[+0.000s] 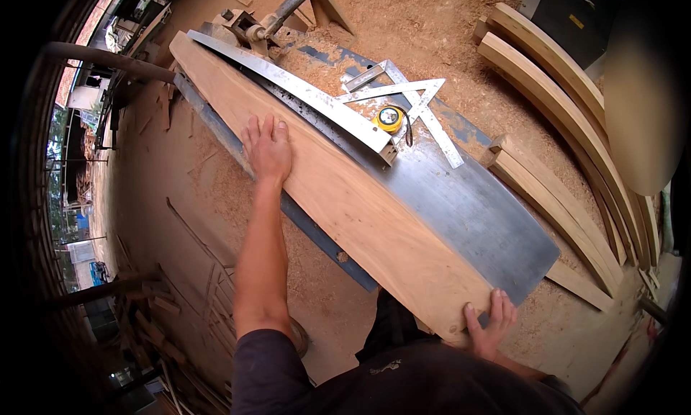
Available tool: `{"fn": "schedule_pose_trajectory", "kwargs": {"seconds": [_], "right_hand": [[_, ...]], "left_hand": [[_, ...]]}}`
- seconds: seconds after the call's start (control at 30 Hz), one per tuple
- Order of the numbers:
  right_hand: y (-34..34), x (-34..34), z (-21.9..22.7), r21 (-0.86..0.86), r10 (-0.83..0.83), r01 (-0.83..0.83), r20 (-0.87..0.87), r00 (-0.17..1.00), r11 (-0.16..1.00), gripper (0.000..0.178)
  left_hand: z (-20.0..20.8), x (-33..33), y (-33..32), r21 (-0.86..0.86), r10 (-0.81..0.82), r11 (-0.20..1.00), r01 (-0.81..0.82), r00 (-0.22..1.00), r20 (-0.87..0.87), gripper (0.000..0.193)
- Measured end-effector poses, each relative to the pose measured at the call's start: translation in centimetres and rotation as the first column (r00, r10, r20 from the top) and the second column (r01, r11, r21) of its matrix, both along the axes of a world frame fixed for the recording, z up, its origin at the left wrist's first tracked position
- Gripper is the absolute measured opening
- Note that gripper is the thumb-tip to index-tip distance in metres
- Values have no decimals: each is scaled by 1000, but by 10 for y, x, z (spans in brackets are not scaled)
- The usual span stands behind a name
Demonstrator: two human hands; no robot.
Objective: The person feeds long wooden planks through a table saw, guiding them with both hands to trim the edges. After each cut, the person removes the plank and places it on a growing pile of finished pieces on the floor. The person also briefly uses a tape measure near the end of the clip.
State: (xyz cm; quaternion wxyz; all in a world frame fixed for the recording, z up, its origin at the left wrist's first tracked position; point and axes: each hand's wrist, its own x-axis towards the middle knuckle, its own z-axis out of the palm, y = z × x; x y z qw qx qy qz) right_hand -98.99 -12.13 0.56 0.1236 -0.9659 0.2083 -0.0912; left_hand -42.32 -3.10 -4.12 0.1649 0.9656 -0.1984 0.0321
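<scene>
Plank (353,199) of pale brown wood, lying broad face up along the left side of a grey metal bench (468,224) and running obliquely from the upper left to the person's body. Left hand (269,152): palm down on the upper face, in the far half of the board, fingers extended and slightly spread. Right hand (491,324): at the near end, thumb parted from the fingers, the thumb on the wood and the fingers by the right corner; whether they grip the underside cannot be told. A long metal bar (302,91) stands beside the right edge of the far half. Just right of the bar's near end lies a round yellow-and-black tape measure (389,119), near metal squares (426,120) that cross one another. Beyond the far part of the bar is a rusty metal fitting (263,32). Right of the bench, curved timbers (568,120) and shorter lengths of wood (554,217) lie side by side. Shavings (417,26) cover much of the floor (554,346).
</scene>
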Motion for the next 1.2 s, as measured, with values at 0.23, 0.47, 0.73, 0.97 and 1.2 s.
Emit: {"fn": "schedule_pose_trajectory", "kwargs": {"seconds": [0.23,0.47,0.73,0.97,1.2], "right_hand": [[1,46,-12,-96,6,-4,25,1000,995,62],[11,101,-16,-117,-42,50,65,997,992,63],[17,158,-12,-59,-12,17,80,997,998,76],[23,201,-6,-16,-18,19,40,999,1000,84],[26,242,-11,-43,-5,9,88,996,999,85]], "left_hand": [[3,45,-1,1,4,1000,-4,1000,-9,57],[4,91,0,21,23,999,-24,999,27,56],[1,150,7,28,41,999,-40,999,-18,59],[2,191,10,17,48,999,-48,998,-42,59],[-3,234,15,8,52,999,-52,998,-22,59]]}}
